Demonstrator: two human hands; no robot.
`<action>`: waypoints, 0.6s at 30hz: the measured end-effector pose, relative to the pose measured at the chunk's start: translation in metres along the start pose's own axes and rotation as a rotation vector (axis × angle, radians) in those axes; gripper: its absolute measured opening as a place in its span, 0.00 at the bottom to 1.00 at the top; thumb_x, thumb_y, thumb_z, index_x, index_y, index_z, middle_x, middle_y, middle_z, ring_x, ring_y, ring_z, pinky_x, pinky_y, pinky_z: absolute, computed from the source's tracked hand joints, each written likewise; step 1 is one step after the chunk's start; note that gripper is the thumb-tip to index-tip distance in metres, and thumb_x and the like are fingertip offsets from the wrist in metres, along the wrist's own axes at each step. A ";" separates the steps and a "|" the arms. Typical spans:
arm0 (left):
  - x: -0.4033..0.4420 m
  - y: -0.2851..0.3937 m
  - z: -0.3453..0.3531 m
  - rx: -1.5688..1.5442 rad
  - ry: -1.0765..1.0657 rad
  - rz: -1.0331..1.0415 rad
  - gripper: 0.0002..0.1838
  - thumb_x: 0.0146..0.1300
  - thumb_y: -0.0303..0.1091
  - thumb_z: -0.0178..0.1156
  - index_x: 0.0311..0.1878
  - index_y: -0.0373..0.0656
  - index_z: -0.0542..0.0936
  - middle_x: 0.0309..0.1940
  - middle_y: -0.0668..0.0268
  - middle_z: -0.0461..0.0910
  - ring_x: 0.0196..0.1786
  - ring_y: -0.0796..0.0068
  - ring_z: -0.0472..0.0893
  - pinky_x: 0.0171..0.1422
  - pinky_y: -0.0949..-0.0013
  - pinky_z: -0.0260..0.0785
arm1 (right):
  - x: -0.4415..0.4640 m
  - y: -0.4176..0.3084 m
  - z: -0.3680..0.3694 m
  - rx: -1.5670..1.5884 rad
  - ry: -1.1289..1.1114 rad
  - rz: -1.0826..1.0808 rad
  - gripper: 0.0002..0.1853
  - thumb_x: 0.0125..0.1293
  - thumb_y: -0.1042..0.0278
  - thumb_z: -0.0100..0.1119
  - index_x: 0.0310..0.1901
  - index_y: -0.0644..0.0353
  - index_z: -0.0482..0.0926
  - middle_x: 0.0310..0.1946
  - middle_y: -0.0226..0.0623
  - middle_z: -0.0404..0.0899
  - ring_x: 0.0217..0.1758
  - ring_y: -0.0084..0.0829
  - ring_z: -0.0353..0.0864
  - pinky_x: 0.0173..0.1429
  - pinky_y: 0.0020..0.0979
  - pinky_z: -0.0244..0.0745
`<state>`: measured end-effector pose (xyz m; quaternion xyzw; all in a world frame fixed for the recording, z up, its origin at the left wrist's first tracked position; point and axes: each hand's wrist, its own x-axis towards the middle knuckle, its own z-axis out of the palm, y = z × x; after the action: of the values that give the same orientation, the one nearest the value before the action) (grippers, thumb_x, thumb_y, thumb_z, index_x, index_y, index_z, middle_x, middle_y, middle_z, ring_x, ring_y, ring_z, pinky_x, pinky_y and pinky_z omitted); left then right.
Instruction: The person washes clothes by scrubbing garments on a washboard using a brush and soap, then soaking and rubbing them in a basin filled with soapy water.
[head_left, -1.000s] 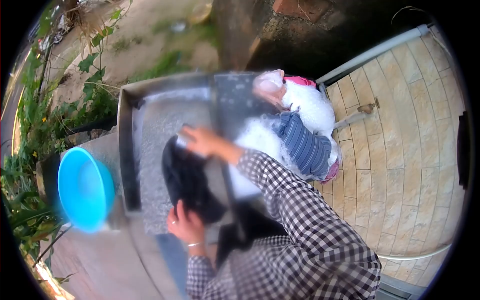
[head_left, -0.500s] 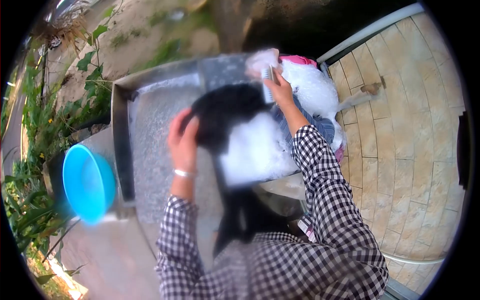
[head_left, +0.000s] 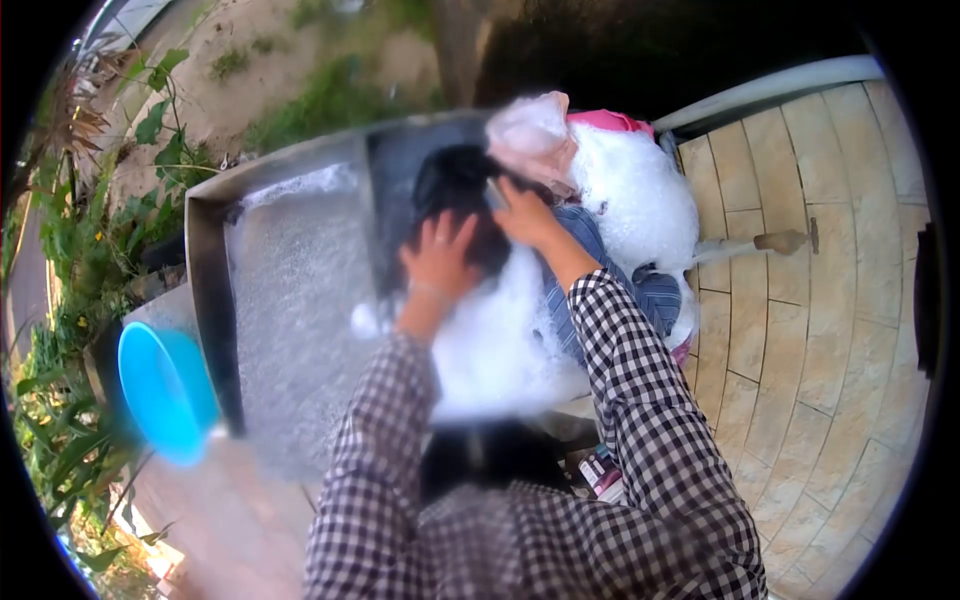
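A black cloth [head_left: 455, 180] lies bunched on the dark slab beside the stone basin [head_left: 210, 290]. My left hand [head_left: 440, 262] rests on its lower part with the fingers spread. On the cloth's right side my right hand [head_left: 524, 214] is closed around a brush [head_left: 494, 193], which is mostly hidden by the fingers. White foam [head_left: 500, 350] spreads below both hands. Right of my right hand are a blue striped cloth [head_left: 655, 298], a pale pink cloth [head_left: 535, 135] and a foam-covered heap [head_left: 635, 195].
A light blue tub [head_left: 168, 390] stands left of the basin. A tap [head_left: 780, 242] juts from the tiled wall [head_left: 830, 350] at the right. Plants [head_left: 75, 440] line the left side. A small printed packet [head_left: 602, 474] is near my right forearm.
The black cloth has moved from the basin onto the slab at the right, now more bunched. Both hands moved with it; the brush went up to the pale pink cloth, then back onto the black cloth.
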<state>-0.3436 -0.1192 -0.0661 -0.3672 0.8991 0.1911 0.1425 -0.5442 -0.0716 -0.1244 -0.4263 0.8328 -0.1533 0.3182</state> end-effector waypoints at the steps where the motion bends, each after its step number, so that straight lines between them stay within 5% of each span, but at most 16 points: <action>1: 0.011 -0.004 0.003 0.010 -0.033 -0.002 0.47 0.60 0.48 0.66 0.79 0.73 0.50 0.81 0.64 0.48 0.81 0.53 0.51 0.73 0.28 0.50 | 0.003 0.003 0.001 -0.025 0.001 0.003 0.42 0.64 0.51 0.59 0.78 0.47 0.55 0.61 0.70 0.69 0.63 0.62 0.74 0.68 0.47 0.69; 7: 0.063 -0.027 0.022 0.208 -0.172 -0.075 0.42 0.66 0.43 0.59 0.80 0.69 0.50 0.81 0.64 0.49 0.80 0.55 0.54 0.76 0.32 0.48 | 0.034 0.024 0.010 -0.208 0.001 -0.083 0.36 0.66 0.52 0.57 0.74 0.54 0.62 0.61 0.63 0.72 0.62 0.59 0.75 0.68 0.47 0.69; 11: 0.094 -0.055 0.047 0.140 -0.325 -0.207 0.32 0.70 0.37 0.49 0.78 0.56 0.57 0.78 0.59 0.57 0.79 0.55 0.56 0.79 0.39 0.47 | 0.044 0.033 0.011 -0.338 -0.137 -0.057 0.22 0.69 0.58 0.53 0.60 0.60 0.76 0.56 0.54 0.79 0.60 0.53 0.79 0.64 0.48 0.72; 14: 0.088 -0.066 0.053 0.249 -0.316 -0.090 0.31 0.71 0.40 0.46 0.77 0.50 0.59 0.75 0.56 0.62 0.78 0.55 0.60 0.81 0.48 0.49 | 0.047 0.038 0.009 -0.537 -0.255 -0.028 0.19 0.69 0.62 0.53 0.56 0.62 0.79 0.55 0.52 0.81 0.58 0.49 0.81 0.62 0.47 0.73; 18: 0.065 -0.046 0.017 0.218 -0.313 -0.080 0.28 0.69 0.39 0.50 0.72 0.47 0.68 0.69 0.52 0.71 0.71 0.53 0.71 0.75 0.57 0.61 | 0.041 0.059 0.007 -0.798 -0.275 -0.181 0.20 0.66 0.65 0.57 0.57 0.62 0.79 0.54 0.51 0.82 0.56 0.46 0.82 0.59 0.44 0.75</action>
<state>-0.3536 -0.1805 -0.1180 -0.3509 0.8660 0.1413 0.3269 -0.5933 -0.0702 -0.1774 -0.6037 0.7360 0.2117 0.2216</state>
